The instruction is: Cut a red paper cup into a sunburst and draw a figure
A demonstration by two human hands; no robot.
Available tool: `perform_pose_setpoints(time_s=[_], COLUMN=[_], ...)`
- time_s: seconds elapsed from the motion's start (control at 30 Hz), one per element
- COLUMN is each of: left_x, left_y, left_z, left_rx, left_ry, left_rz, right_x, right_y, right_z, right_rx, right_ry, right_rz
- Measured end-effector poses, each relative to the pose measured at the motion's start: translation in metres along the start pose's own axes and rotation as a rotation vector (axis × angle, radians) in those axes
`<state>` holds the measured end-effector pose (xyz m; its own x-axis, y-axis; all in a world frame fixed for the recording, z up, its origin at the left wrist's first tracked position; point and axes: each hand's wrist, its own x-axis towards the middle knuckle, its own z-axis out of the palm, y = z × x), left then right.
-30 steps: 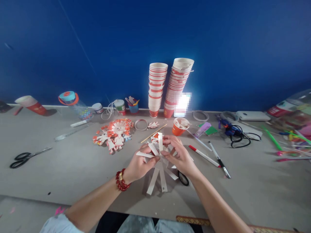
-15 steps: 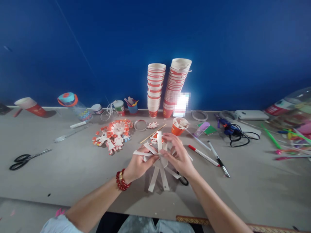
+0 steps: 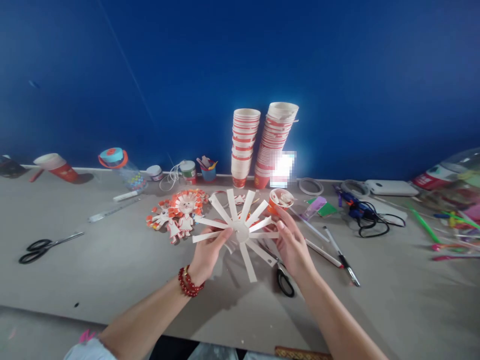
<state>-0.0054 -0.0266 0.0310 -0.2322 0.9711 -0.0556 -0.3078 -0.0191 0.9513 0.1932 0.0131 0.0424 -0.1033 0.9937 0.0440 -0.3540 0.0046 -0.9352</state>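
Observation:
A white paper cup cut into strips [image 3: 241, 232] is held up over the table, its strips fanned out around a round base. My left hand [image 3: 210, 250] grips it from the left, thumb on the front near the base and other fingers behind. My right hand [image 3: 294, 245] is at the right side, its thumb and fingers closed around the strip ends there. Black-handled scissors [image 3: 285, 284] lie beneath, partly hidden by the strips. Behind the strips stands a red paper cup [image 3: 280, 200] with scraps in it.
Two tall stacks of paper cups [image 3: 245, 145] lean by the blue wall. Decorated paper cut-outs [image 3: 185, 215] lie left of centre, other scissors [image 3: 45, 246] farther left. Pens [image 3: 343, 260], a blue glue gun [image 3: 358, 207] with black cord and a roll of tape [image 3: 310, 187] lie to the right.
The cut cup has been raised and turned so its round base and spread strips face me. My right hand has moved outward from the centre to the right-hand strip ends.

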Motion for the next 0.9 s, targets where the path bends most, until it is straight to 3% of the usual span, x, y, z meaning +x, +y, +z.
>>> perform_pose_setpoints(time_s=[0.13, 0.3, 0.47, 0.63, 0.9], left_x=[0.002, -0.001, -0.006, -0.012, -0.009], left_y=[0.002, 0.000, -0.003, 0.000, -0.009], left_z=[0.003, 0.005, 0.008, 0.011, 0.010], left_rx=[-0.136, -0.167, -0.075, 0.047, -0.108], left_ry=[0.013, 0.025, -0.007, -0.053, -0.063], left_rz=[-0.045, -0.094, -0.082, -0.028, -0.092], right_x=[-0.004, -0.011, -0.013, -0.014, -0.014], right_y=[-0.001, -0.010, -0.011, -0.004, 0.007], right_z=[0.002, 0.005, 0.012, 0.014, 0.013], right_rx=[0.163, 0.021, -0.186, -0.202, -0.070], right_ry=[-0.173, -0.392, -0.277, -0.090, -0.106], right_rz=[0.238, 0.336, 0.286, 0.340, 0.261])
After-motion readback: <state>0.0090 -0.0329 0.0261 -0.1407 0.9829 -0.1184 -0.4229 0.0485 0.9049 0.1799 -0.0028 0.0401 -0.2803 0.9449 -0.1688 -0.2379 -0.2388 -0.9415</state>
